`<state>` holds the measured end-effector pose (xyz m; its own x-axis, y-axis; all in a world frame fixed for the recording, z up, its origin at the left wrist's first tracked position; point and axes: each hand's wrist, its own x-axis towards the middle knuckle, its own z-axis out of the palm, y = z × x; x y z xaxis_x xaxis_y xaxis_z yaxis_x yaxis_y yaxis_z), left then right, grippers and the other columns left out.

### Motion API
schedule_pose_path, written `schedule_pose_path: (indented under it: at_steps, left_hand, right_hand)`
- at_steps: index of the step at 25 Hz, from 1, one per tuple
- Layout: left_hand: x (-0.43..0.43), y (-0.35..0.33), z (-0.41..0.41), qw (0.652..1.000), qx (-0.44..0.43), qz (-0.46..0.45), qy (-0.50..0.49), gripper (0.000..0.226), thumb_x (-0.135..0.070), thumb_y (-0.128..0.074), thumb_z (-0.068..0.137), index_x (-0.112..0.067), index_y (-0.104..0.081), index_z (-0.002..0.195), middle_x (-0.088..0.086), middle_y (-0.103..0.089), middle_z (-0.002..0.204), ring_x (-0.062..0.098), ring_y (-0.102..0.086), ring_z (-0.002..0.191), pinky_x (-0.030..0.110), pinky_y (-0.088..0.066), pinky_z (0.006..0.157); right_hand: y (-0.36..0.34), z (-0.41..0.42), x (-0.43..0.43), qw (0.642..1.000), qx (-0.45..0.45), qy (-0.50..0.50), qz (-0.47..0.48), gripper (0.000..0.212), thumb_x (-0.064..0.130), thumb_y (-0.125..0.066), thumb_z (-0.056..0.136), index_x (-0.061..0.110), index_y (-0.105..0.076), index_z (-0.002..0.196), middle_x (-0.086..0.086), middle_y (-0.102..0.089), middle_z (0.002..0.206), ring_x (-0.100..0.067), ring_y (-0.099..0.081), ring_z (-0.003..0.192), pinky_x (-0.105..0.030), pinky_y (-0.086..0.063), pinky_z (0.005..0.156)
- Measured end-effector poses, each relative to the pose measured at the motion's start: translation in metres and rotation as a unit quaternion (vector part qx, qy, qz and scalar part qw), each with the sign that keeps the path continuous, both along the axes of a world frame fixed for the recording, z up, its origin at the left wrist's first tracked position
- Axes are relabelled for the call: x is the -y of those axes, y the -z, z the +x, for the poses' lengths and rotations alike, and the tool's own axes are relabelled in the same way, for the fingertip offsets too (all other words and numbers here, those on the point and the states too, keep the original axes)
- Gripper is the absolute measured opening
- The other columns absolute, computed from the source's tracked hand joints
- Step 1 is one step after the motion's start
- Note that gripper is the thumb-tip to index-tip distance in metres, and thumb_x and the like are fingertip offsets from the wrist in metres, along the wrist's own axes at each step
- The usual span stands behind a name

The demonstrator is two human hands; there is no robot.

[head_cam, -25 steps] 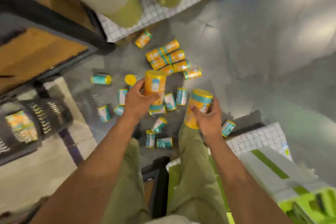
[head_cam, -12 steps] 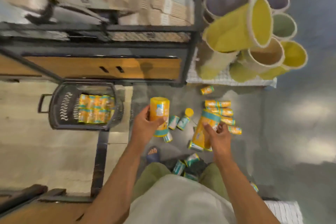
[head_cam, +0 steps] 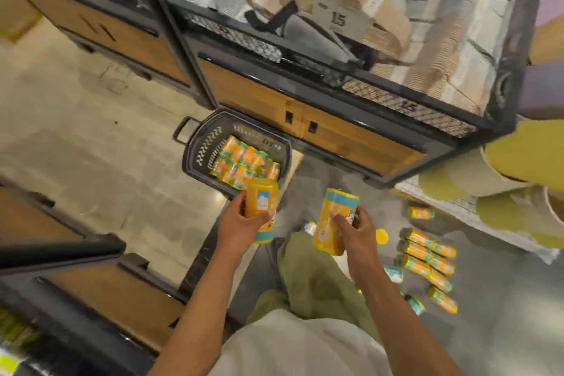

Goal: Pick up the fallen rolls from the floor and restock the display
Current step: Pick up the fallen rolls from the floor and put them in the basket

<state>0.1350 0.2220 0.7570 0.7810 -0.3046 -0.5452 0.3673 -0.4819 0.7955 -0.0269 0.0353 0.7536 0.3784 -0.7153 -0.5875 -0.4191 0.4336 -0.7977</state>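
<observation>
My left hand (head_cam: 241, 227) grips an upright orange roll with a teal band (head_cam: 262, 201). My right hand (head_cam: 355, 230) holds a second orange roll (head_cam: 334, 220), tilted. Both rolls hover just in front of a dark plastic basket (head_cam: 195, 146) on the floor, which holds several orange rolls (head_cam: 244, 163) lying side by side. More fallen rolls (head_cam: 427, 256) lie scattered on the grey floor to the right of my legs.
A dark metal display unit with wood panels (head_cam: 335, 128) stands behind the basket, its bin full of folded beige goods. Yellow-green fabric baskets (head_cam: 518, 168) sit on a white grid shelf at right. Another wood-panelled unit (head_cam: 106, 293) is at lower left.
My view has swung up and left from the floor pile toward the basket. Both hands, each still holding a roll, have come closer to the basket.
</observation>
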Motion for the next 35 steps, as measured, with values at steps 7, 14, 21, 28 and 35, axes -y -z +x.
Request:
schedule_pose_path:
  at_steps: [7, 14, 21, 28, 35]
  left_hand:
    - [-0.028, 0.023, 0.106, 0.997, -0.018, 0.053, -0.049, 0.043, -0.014, -0.088, 0.076, -0.031, -0.067, 0.110, -0.008, -0.075, 0.102, 0.014, -0.073, 0.093, 0.032, -0.060, 0.076]
    - [0.011, 0.117, 0.248, 0.990, -0.051, 0.123, 0.052, 0.057, -0.036, -0.091, 0.070, -0.025, -0.064, 0.119, -0.004, -0.074, 0.109, 0.014, -0.073, 0.095, 0.040, -0.062, 0.081]
    - [0.056, 0.313, 0.336, 0.966, -0.098, 0.154, 0.184, 0.044, -0.033, -0.088, 0.077, -0.026, -0.062, 0.111, -0.011, -0.072, 0.099, -0.002, -0.066, 0.083, 0.026, -0.055, 0.076]
    - [0.093, 0.534, 0.359, 0.938, -0.077, 0.183, 0.282, 0.054, -0.047, -0.089, 0.070, -0.018, -0.064, 0.108, -0.004, -0.073, 0.097, 0.016, -0.070, 0.090, 0.038, -0.058, 0.083]
    - [0.155, 0.666, 0.380, 0.917, 0.050, 0.221, 0.329, 0.049, -0.060, -0.082, 0.068, -0.021, -0.055, 0.077, -0.008, -0.060, 0.074, 0.013, -0.061, 0.072, 0.029, -0.040, 0.056]
  right_hand:
    - [0.042, 0.129, -0.016, 0.998, -0.035, -0.014, 0.042, 0.044, 0.040, -0.084, 0.072, 0.016, -0.068, 0.105, -0.005, -0.076, 0.096, -0.025, -0.073, 0.087, -0.046, -0.061, 0.076]
    - [0.132, 0.260, -0.013, 0.991, -0.108, 0.031, 0.067, 0.027, 0.016, -0.080, 0.087, 0.011, -0.066, 0.110, 0.002, -0.071, 0.091, -0.007, -0.063, 0.071, -0.010, -0.046, 0.051]
    - [0.296, 0.351, -0.009, 0.977, -0.208, 0.017, 0.038, 0.032, 0.031, -0.083, 0.082, 0.022, -0.064, 0.106, 0.006, -0.072, 0.093, -0.001, -0.064, 0.075, -0.015, -0.045, 0.059]
    - [0.496, 0.382, 0.007, 0.942, -0.332, 0.008, -0.048, 0.047, 0.044, -0.082, 0.078, 0.016, -0.065, 0.113, 0.000, -0.073, 0.099, -0.025, -0.070, 0.098, -0.026, -0.045, 0.074]
    - [0.638, 0.413, 0.014, 0.909, -0.403, 0.003, -0.101, 0.054, 0.049, -0.073, 0.087, 0.012, -0.057, 0.123, -0.014, -0.069, 0.120, -0.036, -0.065, 0.112, -0.040, -0.052, 0.087]
